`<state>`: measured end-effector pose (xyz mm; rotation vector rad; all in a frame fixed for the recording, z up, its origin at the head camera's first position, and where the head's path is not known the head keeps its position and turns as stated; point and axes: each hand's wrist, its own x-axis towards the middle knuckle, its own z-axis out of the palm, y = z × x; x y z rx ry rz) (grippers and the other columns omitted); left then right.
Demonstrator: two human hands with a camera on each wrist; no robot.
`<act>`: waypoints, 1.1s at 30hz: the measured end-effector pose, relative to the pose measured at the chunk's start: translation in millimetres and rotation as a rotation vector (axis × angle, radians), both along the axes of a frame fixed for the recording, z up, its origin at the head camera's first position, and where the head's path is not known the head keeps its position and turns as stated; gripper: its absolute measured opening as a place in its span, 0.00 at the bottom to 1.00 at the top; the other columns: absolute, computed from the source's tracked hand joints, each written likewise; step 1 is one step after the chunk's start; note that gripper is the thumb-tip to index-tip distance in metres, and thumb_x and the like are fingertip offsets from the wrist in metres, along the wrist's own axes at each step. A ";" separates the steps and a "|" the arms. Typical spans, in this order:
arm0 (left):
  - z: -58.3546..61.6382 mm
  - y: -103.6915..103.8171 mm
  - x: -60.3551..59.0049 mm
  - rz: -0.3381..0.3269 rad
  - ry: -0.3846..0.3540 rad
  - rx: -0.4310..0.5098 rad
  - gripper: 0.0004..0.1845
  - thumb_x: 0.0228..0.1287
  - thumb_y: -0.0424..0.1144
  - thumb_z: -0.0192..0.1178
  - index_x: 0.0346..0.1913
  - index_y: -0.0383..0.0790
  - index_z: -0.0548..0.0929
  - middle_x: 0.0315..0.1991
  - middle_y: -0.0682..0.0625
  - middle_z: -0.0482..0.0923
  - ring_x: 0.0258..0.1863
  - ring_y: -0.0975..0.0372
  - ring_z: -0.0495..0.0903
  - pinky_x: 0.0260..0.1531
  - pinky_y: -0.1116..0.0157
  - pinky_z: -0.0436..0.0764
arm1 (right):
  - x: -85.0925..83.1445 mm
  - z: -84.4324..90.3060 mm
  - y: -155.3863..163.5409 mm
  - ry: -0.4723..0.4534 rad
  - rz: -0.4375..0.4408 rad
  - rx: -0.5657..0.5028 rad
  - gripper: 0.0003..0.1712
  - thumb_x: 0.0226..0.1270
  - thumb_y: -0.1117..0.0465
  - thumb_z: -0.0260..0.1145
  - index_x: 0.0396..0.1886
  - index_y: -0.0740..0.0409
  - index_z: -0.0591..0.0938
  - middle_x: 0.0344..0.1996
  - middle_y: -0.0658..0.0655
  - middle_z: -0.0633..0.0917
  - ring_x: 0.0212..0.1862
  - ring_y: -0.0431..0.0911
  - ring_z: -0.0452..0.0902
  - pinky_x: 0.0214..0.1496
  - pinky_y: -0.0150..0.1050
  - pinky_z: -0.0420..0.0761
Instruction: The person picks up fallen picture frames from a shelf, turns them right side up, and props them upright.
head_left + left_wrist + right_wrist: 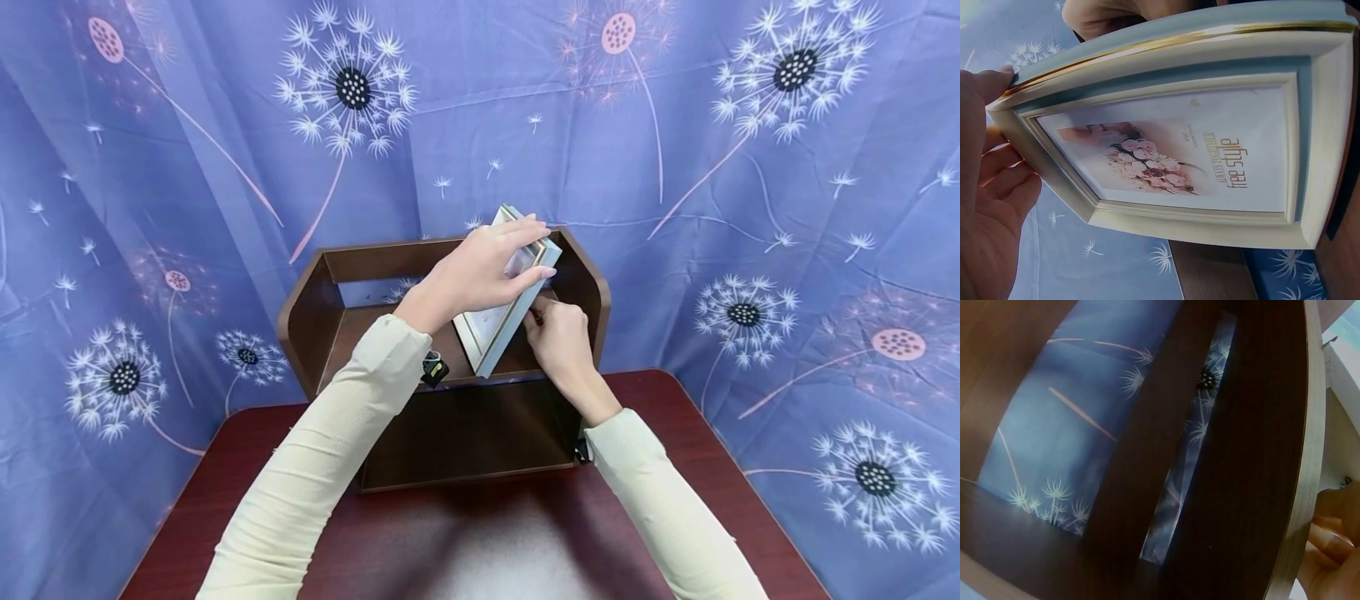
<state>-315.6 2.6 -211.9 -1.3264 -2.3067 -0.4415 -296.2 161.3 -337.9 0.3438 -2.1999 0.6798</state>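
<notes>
A picture frame (504,304), pale with a gold line and blue-grey sides, leans over the upper shelf, its lower corner near the shelf's front edge. In the left wrist view its insert (1147,162) shows pink roses and the words "free style". My left hand (487,262) grips the frame's upper end, thumb along the side edge and fingers over the top. Behind the frame, my right hand (562,337) has its fingers curled close to the frame's back. I cannot tell what those fingers hold. The right wrist view catches only part of that hand (1335,544) beyond a board.
The brown shelf unit (307,325) has raised sides and a lower compartment (472,437). It stands on a reddish-brown table (247,467). A blue curtain with dandelions (480,125) hangs behind. A small black item (433,369) is at the left wrist.
</notes>
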 end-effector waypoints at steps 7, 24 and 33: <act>-2.4 -0.1 -2.9 -0.010 -0.003 0.017 0.30 0.76 0.49 0.63 0.73 0.35 0.76 0.75 0.41 0.74 0.78 0.53 0.70 0.80 0.57 0.68 | -0.5 -0.1 0.6 -0.011 0.005 -0.003 0.12 0.68 0.69 0.67 0.23 0.59 0.84 0.12 0.56 0.78 0.21 0.51 0.75 0.30 0.53 0.81; -5.4 -20.3 -1.2 0.036 -0.010 0.142 0.30 0.77 0.49 0.62 0.74 0.39 0.75 0.75 0.44 0.74 0.78 0.53 0.70 0.81 0.57 0.67 | 9.2 8.8 2.7 0.049 0.029 -0.050 0.12 0.65 0.68 0.68 0.21 0.60 0.87 0.20 0.56 0.85 0.24 0.48 0.77 0.30 0.48 0.80; -31.5 -55.3 -28.2 0.076 -0.276 0.380 0.22 0.78 0.39 0.60 0.68 0.31 0.79 0.63 0.37 0.83 0.62 0.49 0.84 0.67 0.57 0.82 | 41.4 37.0 5.8 -0.047 0.106 -0.219 0.09 0.71 0.66 0.67 0.41 0.66 0.90 0.35 0.63 0.94 0.35 0.53 0.93 0.42 0.51 0.90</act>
